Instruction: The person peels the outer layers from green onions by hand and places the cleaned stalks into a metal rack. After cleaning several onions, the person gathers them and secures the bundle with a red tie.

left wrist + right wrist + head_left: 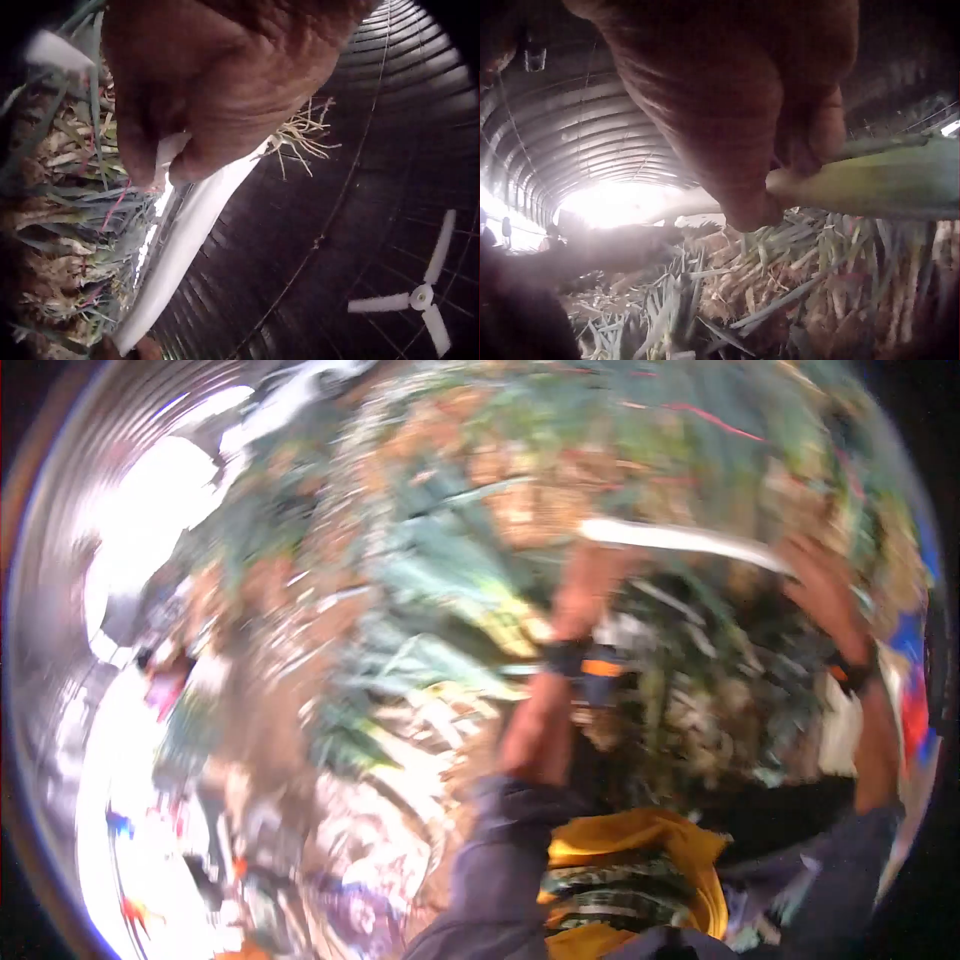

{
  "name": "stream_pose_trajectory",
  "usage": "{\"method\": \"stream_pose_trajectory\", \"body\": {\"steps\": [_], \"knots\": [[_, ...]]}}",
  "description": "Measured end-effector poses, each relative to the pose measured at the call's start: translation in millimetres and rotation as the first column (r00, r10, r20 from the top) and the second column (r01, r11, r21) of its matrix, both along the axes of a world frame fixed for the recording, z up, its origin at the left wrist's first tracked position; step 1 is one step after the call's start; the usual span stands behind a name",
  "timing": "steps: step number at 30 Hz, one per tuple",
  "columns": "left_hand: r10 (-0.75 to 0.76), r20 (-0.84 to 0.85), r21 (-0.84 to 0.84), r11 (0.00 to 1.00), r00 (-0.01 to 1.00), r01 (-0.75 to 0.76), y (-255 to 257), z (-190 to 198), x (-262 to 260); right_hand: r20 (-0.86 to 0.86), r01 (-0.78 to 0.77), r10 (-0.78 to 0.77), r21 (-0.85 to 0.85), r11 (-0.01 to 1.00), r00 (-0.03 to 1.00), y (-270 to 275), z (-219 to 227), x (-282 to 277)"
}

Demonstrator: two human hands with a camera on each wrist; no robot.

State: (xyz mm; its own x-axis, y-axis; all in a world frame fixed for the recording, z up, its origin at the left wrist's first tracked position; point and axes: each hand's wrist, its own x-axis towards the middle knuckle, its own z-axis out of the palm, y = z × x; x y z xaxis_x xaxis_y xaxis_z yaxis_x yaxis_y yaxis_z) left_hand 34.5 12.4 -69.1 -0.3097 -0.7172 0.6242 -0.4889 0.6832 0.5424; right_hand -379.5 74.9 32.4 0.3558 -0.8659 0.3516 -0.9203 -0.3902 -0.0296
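Between both hands stretches a leek with a long white shaft (690,540), blurred in the head view. My left hand (598,575) grips it near the root end, where stringy roots (304,142) stick out past the hand in the left wrist view. My right hand (828,590) pinches the leek farther along, and its green part (885,180) extends beyond the fingers in the right wrist view. Below and around the hands lie many more leeks (450,570).
Piled leeks (772,292) spread over the ground under a ribbed tunnel roof (607,112). A three-bladed fan (421,298) hangs overhead. Yellow cloth (640,830) lies at the person's front. Bright light (626,202) enters at the tunnel's far end.
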Motion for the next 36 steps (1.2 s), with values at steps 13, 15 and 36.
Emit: {"method": "stream_pose_trajectory", "body": {"steps": [13, 15, 36], "knots": [[0.479, -0.86, 0.51, 0.794, 0.175, 0.331, 7, 58, 27, -0.211, 0.048, -0.079, -0.151, 0.987, 0.974, -40, -28, -29], [0.501, -0.846, 0.529, 0.746, 0.183, 0.405, -4, 37, 34, -0.188, 0.098, -0.119, -0.12, 0.988, 0.975, -33, 0, -24], [-0.333, 0.319, 0.479, 0.865, 0.887, 0.153, 22, 12, -163, -0.703, 0.546, -0.685, -0.504, 0.669, 0.19, 289, 192, -258]]}}
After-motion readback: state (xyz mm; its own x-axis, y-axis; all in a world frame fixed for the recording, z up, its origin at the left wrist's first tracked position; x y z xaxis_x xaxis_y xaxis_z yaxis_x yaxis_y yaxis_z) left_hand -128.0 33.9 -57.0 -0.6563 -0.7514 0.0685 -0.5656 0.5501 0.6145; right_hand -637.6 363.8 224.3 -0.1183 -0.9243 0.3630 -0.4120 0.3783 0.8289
